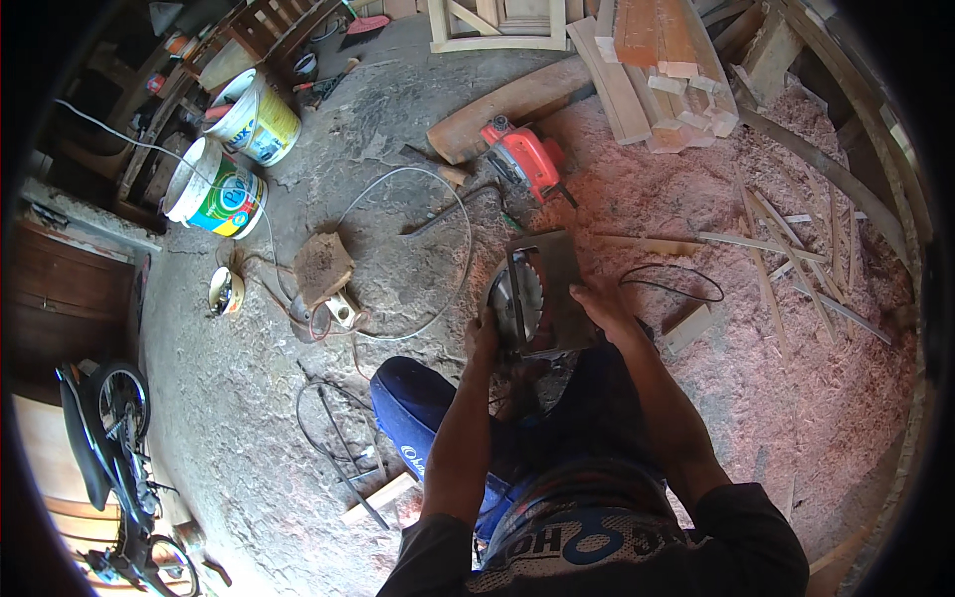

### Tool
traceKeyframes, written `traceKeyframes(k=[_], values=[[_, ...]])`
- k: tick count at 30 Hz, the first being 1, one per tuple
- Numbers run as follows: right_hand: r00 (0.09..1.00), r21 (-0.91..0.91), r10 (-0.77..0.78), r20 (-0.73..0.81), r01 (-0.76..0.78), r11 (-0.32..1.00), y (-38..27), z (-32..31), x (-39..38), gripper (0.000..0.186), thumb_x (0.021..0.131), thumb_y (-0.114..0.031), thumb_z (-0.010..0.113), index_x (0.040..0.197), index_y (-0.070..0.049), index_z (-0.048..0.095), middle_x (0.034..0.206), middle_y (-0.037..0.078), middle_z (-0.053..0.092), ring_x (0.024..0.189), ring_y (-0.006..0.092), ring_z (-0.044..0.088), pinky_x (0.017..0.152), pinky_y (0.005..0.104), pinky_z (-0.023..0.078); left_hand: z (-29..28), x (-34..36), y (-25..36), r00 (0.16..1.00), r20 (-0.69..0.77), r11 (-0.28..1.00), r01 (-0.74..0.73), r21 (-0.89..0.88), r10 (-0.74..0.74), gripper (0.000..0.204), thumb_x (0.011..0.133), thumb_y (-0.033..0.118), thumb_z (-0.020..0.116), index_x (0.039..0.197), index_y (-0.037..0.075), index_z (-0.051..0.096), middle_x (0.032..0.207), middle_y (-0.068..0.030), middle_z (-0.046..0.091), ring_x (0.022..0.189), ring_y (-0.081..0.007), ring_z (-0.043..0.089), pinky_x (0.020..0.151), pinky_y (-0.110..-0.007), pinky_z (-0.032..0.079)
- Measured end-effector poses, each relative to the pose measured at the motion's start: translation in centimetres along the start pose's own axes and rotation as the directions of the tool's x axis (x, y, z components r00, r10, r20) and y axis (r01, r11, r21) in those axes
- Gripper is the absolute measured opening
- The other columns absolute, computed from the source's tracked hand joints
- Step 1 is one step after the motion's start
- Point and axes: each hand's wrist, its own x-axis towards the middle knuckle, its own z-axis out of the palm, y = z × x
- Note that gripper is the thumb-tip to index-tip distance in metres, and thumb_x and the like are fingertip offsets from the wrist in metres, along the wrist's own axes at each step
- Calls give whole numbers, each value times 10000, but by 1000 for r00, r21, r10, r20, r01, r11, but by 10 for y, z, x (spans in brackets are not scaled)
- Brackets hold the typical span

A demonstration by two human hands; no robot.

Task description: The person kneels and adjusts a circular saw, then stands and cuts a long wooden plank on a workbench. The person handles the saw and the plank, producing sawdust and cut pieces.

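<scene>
Far to the left of the circular saw (565, 298), and nearer the wearer's side, a two-wheeled bike (90, 438) with a long dark seat stands by the wall. Left of the saw and farther out are two white buckets with coloured labels, the nearer bucket (227, 197) and the farther bucket (267, 124) almost touching. Between them and the saw, a small pale tub (225, 293) sits on the rough floor, then a brown block (323, 269) with a white socket box (344, 309) just beside it; a pale cable (470, 244) loops from there toward the saw. The left hand (481, 336) is clamped on the saw's left edge, its fingers partly in shadow. The saw itself is held above the person's lap, base plate turned up and toothed blade (521, 298) showing through the slot. Just beyond the saw lies a red power tool (529, 164). The right hand (601, 301), apart from the left, grips the saw's right edge. Beyond the saw to the right are stacked planks (657, 90); farther right of it, thin wood strips (796, 257) lie crisscrossed on pinkish shavings (766, 398).
</scene>
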Motion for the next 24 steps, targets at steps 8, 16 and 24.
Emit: traceKeyframes(k=[8, 16, 24], values=[[999, 42, 47, 23, -48, 998, 3, -4, 3, 336, 960, -214, 619, 1141, 65, 667, 959, 123, 698, 872, 172, 634, 776, 363, 499, 3, 4, -5, 999, 36, 984, -7, -176, 13, 631, 994, 505, 540, 1225, -70, 657, 1098, -233, 704, 1028, -307, 679, 879, -418, 508], [995, 92, 60, 76, -67, 993, 0, -1, 9, 364, 972, -207, 607, 1224, 52, 652, 1064, 121, 701, 972, 165, 627, 854, 341, 494, 5, 14, -17, 995, -54, 991, -86, -106, 81, 579, 996, 474, 525, 1210, -41, 680, 1109, -244, 709, 1049, -376, 678, 916, -452, 503], [998, 88, 47, 38, -51, 995, -2, -3, 6, 381, 971, -198, 604, 1259, 48, 638, 1086, 138, 706, 993, 187, 644, 869, 354, 496, -2, -8, 6, 982, -160, 994, -111, -25, 105, 581, 961, 471, 524, 1221, -31, 656, 1143, -277, 685, 1109, -424, 650, 942, -461, 483]])
